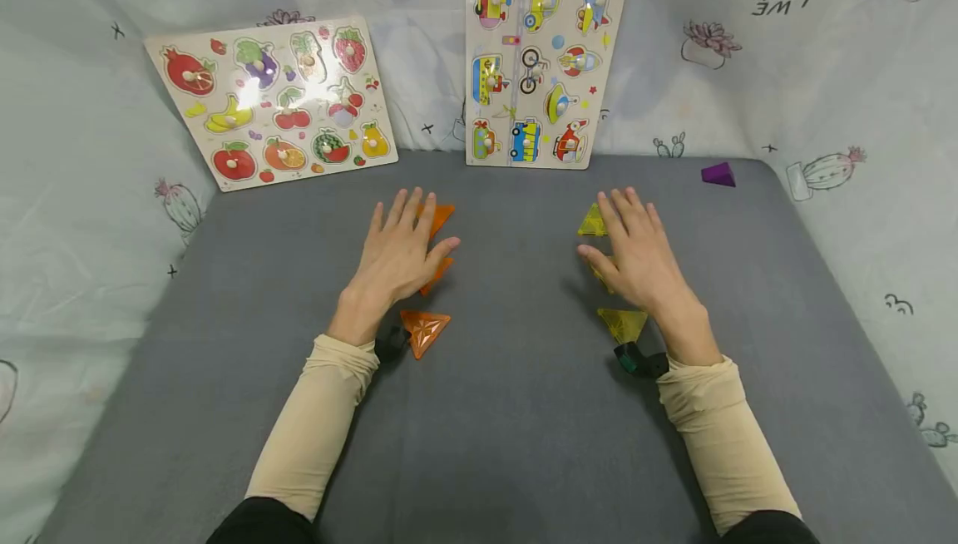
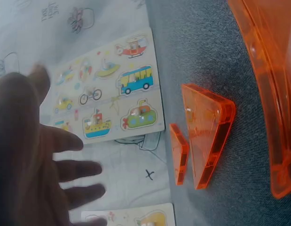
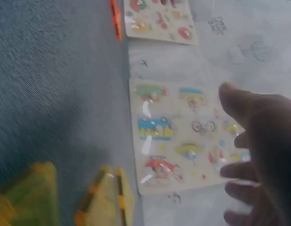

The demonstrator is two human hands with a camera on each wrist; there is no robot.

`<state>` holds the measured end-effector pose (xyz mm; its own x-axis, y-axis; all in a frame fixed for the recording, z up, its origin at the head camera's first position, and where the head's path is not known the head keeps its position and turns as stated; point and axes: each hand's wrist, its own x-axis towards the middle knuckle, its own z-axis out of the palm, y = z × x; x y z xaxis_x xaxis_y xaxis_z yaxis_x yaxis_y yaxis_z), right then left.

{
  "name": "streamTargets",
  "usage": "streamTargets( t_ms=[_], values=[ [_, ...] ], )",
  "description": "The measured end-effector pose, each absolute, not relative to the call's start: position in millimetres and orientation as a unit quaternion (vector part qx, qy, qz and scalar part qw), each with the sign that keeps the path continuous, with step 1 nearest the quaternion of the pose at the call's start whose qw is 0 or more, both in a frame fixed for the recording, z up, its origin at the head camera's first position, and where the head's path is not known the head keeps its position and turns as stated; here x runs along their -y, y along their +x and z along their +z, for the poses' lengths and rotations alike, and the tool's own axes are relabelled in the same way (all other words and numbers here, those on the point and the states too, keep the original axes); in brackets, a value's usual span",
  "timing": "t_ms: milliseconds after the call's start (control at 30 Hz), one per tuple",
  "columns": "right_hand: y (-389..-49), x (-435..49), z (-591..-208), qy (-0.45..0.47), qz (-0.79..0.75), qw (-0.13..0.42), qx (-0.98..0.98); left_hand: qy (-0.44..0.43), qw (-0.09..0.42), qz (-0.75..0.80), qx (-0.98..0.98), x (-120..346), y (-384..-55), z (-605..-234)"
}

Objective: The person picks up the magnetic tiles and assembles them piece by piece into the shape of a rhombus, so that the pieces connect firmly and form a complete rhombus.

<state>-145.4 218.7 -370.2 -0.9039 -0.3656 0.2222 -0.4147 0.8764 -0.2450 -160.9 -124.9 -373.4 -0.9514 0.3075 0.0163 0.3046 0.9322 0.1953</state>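
Note:
Fingers spread and straight, my left hand is held in the air over a column of orange translucent triangle tiles. The near orange tile lies bare, while the far orange tile is partly covered by the hand. In the left wrist view the orange tiles are apart from the fingers. Over yellow translucent triangle tiles, my right hand hovers with straight fingers, holding nothing. The far yellow tile and near yellow tile show; the middle one is mostly hidden. Yellow tiles look blurred in the right wrist view.
A fruit puzzle board leans at the back left, and a vehicle puzzle board leans at the back centre. One purple block lies at the far right of the grey table. Printed white cloth surrounds it.

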Motion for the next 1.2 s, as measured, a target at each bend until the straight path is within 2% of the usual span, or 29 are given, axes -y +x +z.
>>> streamTargets(
  t_ms=[133,200,300,433,600,767,967,1200],
  values=[
    [-147.2,-197.4,-379.6,0.306,0.176,0.17,0.92,0.187,-0.014,0.122,-0.975,124.5,-163.0,-373.0],
    [-148.0,-177.7,-382.0,0.362,0.173,0.18,0.898,0.204,-0.016,0.122,-0.971,126.5,-166.7,-371.6],
    [-145.7,-141.2,-383.6,0.438,0.146,0.15,0.874,0.228,0.002,0.116,-0.967,132.2,-176.6,-370.7],
    [-141.7,-95.4,-387.5,0.501,0.081,0.08,0.858,0.246,0.066,0.111,-0.961,140.6,-190.1,-372.4],
    [-138.0,-64.2,-389.7,0.495,0.023,-0.019,0.868,0.258,0.142,0.095,-0.951,142.6,-198.3,-379.0],
    [-137.4,-57.8,-391.1,0.469,0.003,-0.083,0.879,0.277,0.157,0.067,-0.946,143.3,-200.6,-383.7],
    [-134.2,-76.2,-391.7,0.467,0.021,-0.049,0.883,0.292,0.138,0.056,-0.945,142.7,-201.1,-388.0],
    [-116.5,-136.7,-390.0,0.425,0.029,-0.004,0.905,0.296,0.115,0.056,-0.947,134.4,-191.0,-390.5]
  ],
)
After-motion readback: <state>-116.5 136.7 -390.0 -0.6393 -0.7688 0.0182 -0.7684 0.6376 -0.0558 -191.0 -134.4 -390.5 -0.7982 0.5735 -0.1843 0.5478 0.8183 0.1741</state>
